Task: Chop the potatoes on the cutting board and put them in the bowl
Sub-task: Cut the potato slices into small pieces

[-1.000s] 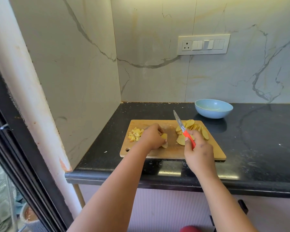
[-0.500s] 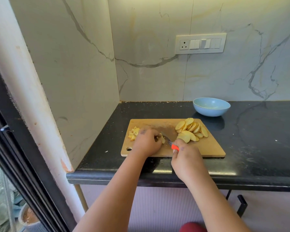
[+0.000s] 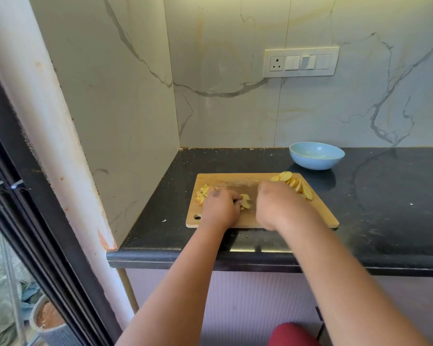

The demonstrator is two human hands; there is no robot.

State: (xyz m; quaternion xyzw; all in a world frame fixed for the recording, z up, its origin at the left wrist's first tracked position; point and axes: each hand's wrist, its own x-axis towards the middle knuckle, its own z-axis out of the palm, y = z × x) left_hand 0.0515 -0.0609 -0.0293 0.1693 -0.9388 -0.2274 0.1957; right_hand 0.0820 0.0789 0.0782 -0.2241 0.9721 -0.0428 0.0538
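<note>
Resting on a wooden cutting board (image 3: 285, 216), both hands work close together near its middle. Left hand (image 3: 219, 207) seen from the back, fingers curled down over a few potato pieces (image 3: 245, 201), pinning them to the board just off its fingertips. Right hand (image 3: 275, 206) also seen from the back, knuckles up, fingers curled under; cannot tell what, if anything, sits in that grip, since no blade or handle shows past the hand. Narrow strip of bare board between the two hands.

Heaped at the far left of the board, just beyond the left knuckles, a small pile of chopped potato (image 3: 201, 193). Fanned along the far right corner, a row of potato slices (image 3: 294, 183), overlapping and leaning on one another, partly hidden behind the right hand. Round hole at the board's near left corner.

Standing upright on the black counter (image 3: 385, 208) just behind the board's far right corner, apart from it, a light blue bowl (image 3: 316, 156), with no potato visible inside. Scattered pale specks on the counter. Mounted on the marble wall above, a white switch panel (image 3: 301, 62) with a socket at its left end.
</note>
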